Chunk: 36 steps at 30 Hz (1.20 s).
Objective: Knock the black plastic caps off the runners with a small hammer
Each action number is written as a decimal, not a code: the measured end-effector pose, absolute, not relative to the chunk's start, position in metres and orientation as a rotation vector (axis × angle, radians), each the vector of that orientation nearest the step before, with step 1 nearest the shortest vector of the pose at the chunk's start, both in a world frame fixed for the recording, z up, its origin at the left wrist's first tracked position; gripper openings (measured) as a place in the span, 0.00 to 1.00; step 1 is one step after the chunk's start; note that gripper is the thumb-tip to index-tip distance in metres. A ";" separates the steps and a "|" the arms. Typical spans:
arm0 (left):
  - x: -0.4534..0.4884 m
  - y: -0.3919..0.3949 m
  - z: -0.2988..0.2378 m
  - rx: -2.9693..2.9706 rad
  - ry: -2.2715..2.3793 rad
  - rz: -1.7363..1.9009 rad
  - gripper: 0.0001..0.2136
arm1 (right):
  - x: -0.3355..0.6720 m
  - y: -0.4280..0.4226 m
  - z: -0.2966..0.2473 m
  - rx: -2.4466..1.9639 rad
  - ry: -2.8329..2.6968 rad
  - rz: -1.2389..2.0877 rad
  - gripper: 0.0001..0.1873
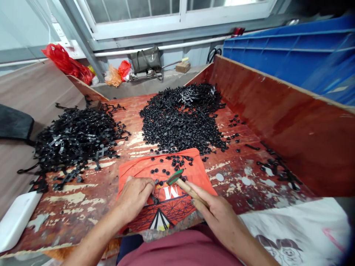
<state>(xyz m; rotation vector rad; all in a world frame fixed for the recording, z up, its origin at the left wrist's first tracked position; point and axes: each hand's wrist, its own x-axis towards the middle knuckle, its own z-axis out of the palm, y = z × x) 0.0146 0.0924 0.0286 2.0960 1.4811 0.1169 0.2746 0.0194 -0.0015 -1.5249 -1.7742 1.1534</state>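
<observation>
Here, in the head view, a worker's right grip (209, 207) is wrapped around a hammer (186, 187), while the left grip (137, 194) appears to pinch a black part (155, 201) on a red cloth (135, 166) at the tabletop's (69, 225) near side. Loose black pieces (178, 161) lie farther off. The step looks like positioning the part for hammering; the next move seemingly calls for steadying it, fingertips clear.
</observation>
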 end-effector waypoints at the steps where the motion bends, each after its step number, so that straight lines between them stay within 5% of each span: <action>1: 0.016 0.093 0.027 2.102 1.473 0.093 0.19 | 0.274 0.020 -0.001 -1.510 -1.785 1.151 0.27; 21: 0.020 0.099 0.016 2.138 1.427 0.011 0.19 | 0.270 0.023 0.012 -1.495 -1.904 1.050 0.29; 36: 0.019 0.098 0.015 2.052 1.444 0.076 0.19 | 0.259 0.028 0.014 -1.557 -2.292 0.450 0.28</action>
